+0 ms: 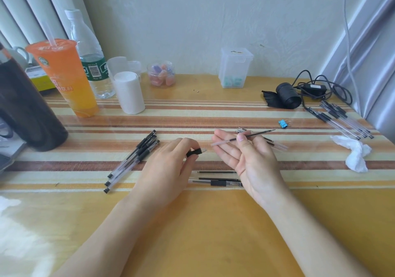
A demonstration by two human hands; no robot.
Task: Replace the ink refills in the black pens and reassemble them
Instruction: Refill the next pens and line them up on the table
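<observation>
Mid-task: left hand point(168, 165) fingers grip a black-gripped pen barrel point(195, 151); right hand point(245, 152) fingers pinch an ink refill point(245, 137). Three assembled pens point(130, 161) lie left on tabletop point(192, 223), more point(344, 118) far right; loose parts point(215, 178) remain

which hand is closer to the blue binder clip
Right. The right hand, pinching an ink refill, sits just below and left of the blue binder clip. The left hand, gripping a black pen part, is farther left.

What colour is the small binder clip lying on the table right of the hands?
Blue, with silver wire handles. The binder clip shows in the head view, the only view given.
</observation>
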